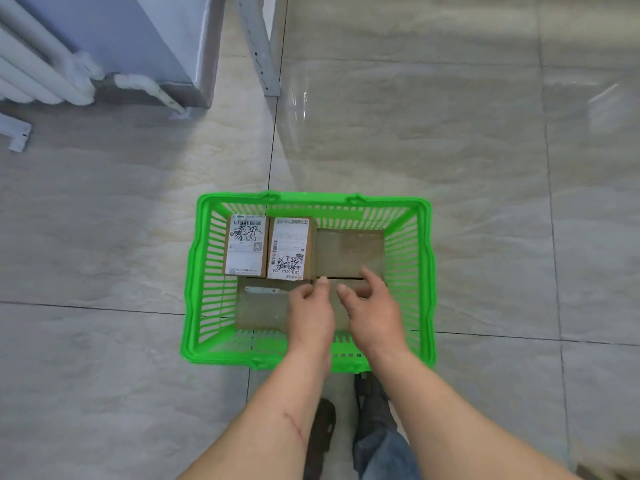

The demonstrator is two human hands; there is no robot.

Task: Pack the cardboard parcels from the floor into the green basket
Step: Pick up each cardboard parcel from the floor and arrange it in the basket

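Four brown cardboard parcels [349, 252] are sitting in the green slatted plastic basket [420, 289]; left hand [310, 315] and right hand [375, 311] are hovering just above, fingers loosely curled, gripping nothing.

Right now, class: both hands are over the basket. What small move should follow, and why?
Probably draw both hands up and out: the left hand and right hand rest loosely on the near parcel, which already lies flat in the green basket, and no parcels show on the floor.
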